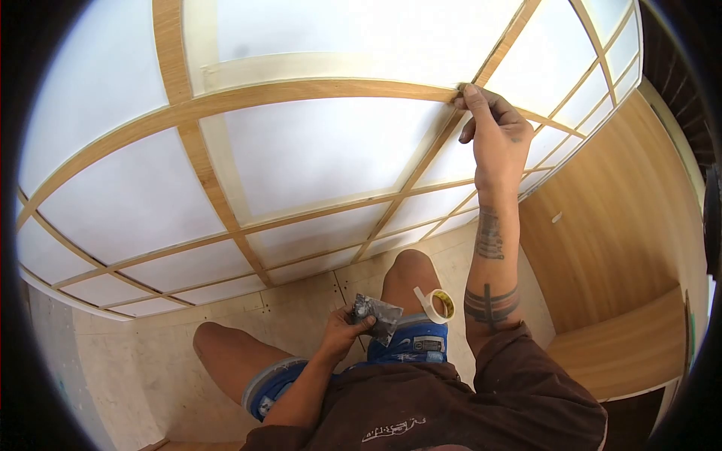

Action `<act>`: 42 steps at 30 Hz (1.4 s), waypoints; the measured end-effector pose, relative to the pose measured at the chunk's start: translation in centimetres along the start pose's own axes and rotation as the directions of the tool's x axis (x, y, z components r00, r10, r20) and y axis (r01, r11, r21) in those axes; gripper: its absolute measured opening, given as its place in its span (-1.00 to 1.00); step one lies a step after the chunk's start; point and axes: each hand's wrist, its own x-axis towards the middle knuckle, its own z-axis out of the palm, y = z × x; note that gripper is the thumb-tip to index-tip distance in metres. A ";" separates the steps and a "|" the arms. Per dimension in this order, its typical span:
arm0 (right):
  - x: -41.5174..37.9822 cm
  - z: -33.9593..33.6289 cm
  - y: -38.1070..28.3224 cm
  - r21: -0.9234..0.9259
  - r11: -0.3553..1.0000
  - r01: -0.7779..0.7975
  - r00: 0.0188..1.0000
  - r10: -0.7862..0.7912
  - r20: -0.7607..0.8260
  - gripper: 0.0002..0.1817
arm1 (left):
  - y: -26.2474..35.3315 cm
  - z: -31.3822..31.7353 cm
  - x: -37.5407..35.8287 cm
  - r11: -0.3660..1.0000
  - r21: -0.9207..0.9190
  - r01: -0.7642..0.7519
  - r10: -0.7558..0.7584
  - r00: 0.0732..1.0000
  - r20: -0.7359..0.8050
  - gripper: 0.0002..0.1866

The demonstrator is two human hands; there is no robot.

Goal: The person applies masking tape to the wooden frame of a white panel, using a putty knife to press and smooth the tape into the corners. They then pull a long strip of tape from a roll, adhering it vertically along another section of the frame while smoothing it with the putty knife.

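Observation:
My right hand is raised to a crossing of the wooden lattice, thumb and fingertips pinched together against the wood. Whatever lies between those fingers is too small to make out. Low in front of my body, my left hand grips a small, crinkled, see-through plastic bag with greyish contents. A roll of masking tape rests on my thigh, its loose end sticking up. Pale tape strips run along the edges of some white panels in the lattice.
Plywood flooring with screw holes lies under my bent legs. To the right stand a wooden panel and a lower wooden ledge. The lattice wall curves across the view, close in front of me.

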 end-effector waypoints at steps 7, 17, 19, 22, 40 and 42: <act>0.9 -1.3 0.6 0.142 0.986 -0.090 0.985 0.067 0.159 -0.70 | -0.4 -0.3 0.1 0.999 0.013 0.029 -0.029 1.000 -0.010 -0.66; 0.6 -0.5 -0.9 -0.131 0.991 -0.001 1.000 0.004 0.022 -0.64 | 0.1 0.1 -0.2 0.999 0.046 -0.005 0.005 1.000 -0.007 -0.69; 0.7 -0.4 -0.8 -0.132 0.991 -0.006 1.000 0.009 0.019 -0.65 | -0.2 -0.1 -0.1 0.999 0.045 -0.009 0.009 1.000 0.002 -0.69; 1.0 0.1 0.3 -0.186 0.980 0.077 0.997 -0.080 -0.012 -0.66 | -0.1 0.0 -0.2 0.999 0.032 0.001 -0.001 1.000 -0.003 -0.69; 0.1 -0.3 0.1 -0.131 0.981 0.145 0.986 -0.155 -0.063 -0.68 | -0.5 0.0 -0.1 0.990 0.141 -0.011 0.018 0.999 -0.048 -0.66; -0.2 -0.3 -0.6 -0.192 0.975 0.111 0.992 -0.120 -0.031 -0.67 | -0.5 -0.1 0.0 0.991 0.134 -0.001 0.003 1.000 -0.015 -0.66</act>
